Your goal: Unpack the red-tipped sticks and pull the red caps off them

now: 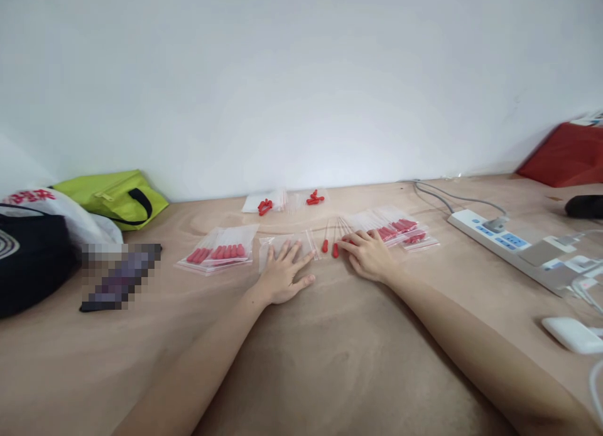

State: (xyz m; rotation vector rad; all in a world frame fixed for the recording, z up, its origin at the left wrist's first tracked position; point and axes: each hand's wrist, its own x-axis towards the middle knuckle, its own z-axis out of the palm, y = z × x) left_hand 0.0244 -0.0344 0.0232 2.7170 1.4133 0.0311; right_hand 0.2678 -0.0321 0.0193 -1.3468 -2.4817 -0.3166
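Observation:
My left hand [281, 274] lies flat on the wooden table [301, 360], fingers spread over a clear empty plastic bag [288, 242]. My right hand [368, 252] rests beside it with fingers extended, fingertips touching loose thin sticks with red tips [333, 239]. Just past the right hand lie clear bags filled with red-tipped sticks [394, 227]. Another filled bag [219, 252] lies left of my left hand. Neither hand grips anything.
Small bags with red pieces [266, 203] lie by the wall. A green pouch [115, 197], a white plastic bag and a black bag [28, 254] sit at left. A power strip [499, 238] with cables, a white box and a red item [565, 154] occupy the right.

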